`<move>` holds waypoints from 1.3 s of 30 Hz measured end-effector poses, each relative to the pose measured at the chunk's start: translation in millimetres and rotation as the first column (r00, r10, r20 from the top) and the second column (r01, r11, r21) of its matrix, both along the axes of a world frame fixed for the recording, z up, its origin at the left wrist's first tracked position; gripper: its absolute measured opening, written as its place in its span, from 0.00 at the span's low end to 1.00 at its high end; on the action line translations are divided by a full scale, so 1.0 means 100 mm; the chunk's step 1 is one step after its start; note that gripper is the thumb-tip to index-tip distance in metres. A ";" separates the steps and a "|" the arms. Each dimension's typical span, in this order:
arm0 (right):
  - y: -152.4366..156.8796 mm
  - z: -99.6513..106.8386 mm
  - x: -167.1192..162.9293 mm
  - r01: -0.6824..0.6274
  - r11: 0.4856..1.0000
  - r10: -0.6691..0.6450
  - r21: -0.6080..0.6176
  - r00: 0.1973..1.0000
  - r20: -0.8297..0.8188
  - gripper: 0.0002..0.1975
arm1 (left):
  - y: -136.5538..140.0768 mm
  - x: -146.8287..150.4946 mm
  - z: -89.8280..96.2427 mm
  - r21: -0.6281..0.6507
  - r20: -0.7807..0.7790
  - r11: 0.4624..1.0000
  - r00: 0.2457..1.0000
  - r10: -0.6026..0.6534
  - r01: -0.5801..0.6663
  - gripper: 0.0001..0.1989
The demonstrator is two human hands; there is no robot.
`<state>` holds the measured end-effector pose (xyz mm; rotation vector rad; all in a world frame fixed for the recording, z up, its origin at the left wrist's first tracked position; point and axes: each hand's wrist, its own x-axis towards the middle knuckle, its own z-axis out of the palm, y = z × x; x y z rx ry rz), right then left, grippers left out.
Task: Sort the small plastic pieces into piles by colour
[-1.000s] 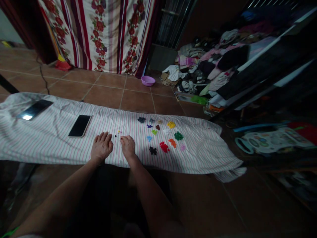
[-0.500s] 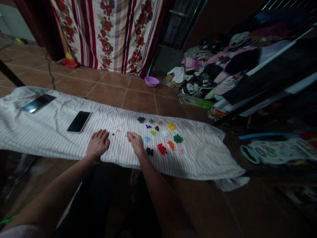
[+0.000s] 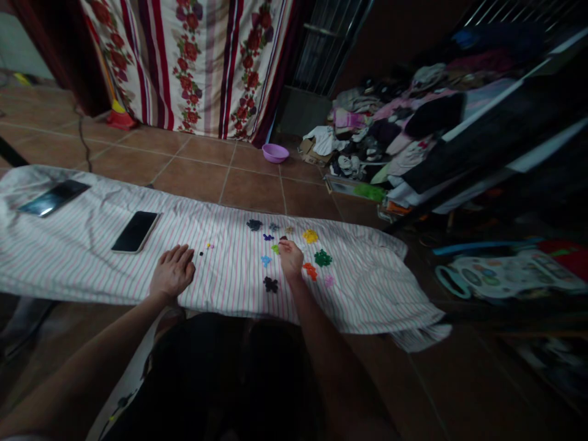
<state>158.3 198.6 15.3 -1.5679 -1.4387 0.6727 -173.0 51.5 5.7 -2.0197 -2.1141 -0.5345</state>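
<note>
Right hand (image 3: 291, 260) among coloured piles (image 3: 323, 258).
Its fingers bunch by the brown pile (image 3: 283, 237), whether gripping anything I can't tell; the left hand (image 3: 172, 273) lies flat on striped cloth (image 3: 225, 288).

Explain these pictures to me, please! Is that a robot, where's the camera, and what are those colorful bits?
There's no robot here: those are a person's bare arms. One camera, worn on their head, takes every picture, looking forward and down. The left hand rests palm down on a striped cloth. The right hand reaches into tiny pieces sorted in color piles, like yellow, dark green and black. Its fingertips are by the brown pile, but it's too small to tell whether they hold anything. A few loose pieces lie near the left hand, and a dark-screened phone lies farther left.
</note>
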 end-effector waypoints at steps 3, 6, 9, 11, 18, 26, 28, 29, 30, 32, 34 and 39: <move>0.13 0.11 0.25 0.113 0.993 -0.106 -0.038 0.984 0.145 0.12 | 0.00 0.01 0.00 -0.005 0.011 1.000 1.000 0.000 0.000 0.22; 0.20 0.21 0.37 0.131 0.989 -0.104 -0.062 0.940 0.324 0.13 | 0.00 0.01 -0.01 0.006 0.035 1.000 0.999 0.001 -0.001 0.22; 0.26 0.30 0.37 0.100 0.988 -0.030 -0.117 0.872 0.489 0.15 | -0.01 0.01 -0.01 0.016 0.063 1.000 0.998 -0.002 0.001 0.22; 0.30 0.34 0.35 0.088 0.985 0.017 -0.151 0.812 0.583 0.16 | -0.01 0.01 -0.01 0.014 0.081 1.000 0.997 -0.007 0.006 0.22; 0.48 0.44 0.26 0.071 0.976 0.109 -0.207 0.662 0.742 0.17 | -0.01 0.02 -0.01 0.006 0.059 1.000 0.998 0.011 -0.012 0.23; 0.59 0.41 0.21 0.100 0.952 0.164 -0.291 0.635 0.755 0.16 | -0.01 0.02 -0.01 -0.014 0.030 1.000 0.999 0.013 -0.013 0.23; 0.60 0.41 0.22 0.083 0.954 0.169 -0.288 0.646 0.745 0.14 | -0.01 0.02 -0.01 -0.011 0.021 1.000 1.000 0.016 -0.015 0.22; 0.60 0.41 0.23 0.068 0.956 0.175 -0.286 0.652 0.738 0.14 | -0.01 0.02 -0.01 -0.009 0.018 1.000 1.000 0.015 -0.015 0.22; 0.61 0.41 0.23 0.052 0.957 0.181 -0.284 0.659 0.730 0.14 | -0.01 0.02 -0.01 -0.009 0.013 1.000 1.000 0.014 -0.014 0.22; 0.60 0.40 0.25 0.026 0.960 0.190 -0.279 0.669 0.719 0.14 | -0.01 0.02 -0.01 -0.009 -0.003 1.000 1.000 0.014 -0.014 0.22; 0.59 0.40 0.27 0.019 0.960 0.191 -0.278 0.681 0.707 0.16 | -0.01 0.02 -0.02 -0.010 -0.017 1.000 1.000 0.015 -0.015 0.22; 0.57 0.38 0.32 0.002 0.962 0.189 -0.273 0.716 0.672 0.20 | 0.00 0.02 -0.03 0.003 -0.005 1.000 1.000 0.012 -0.012 0.23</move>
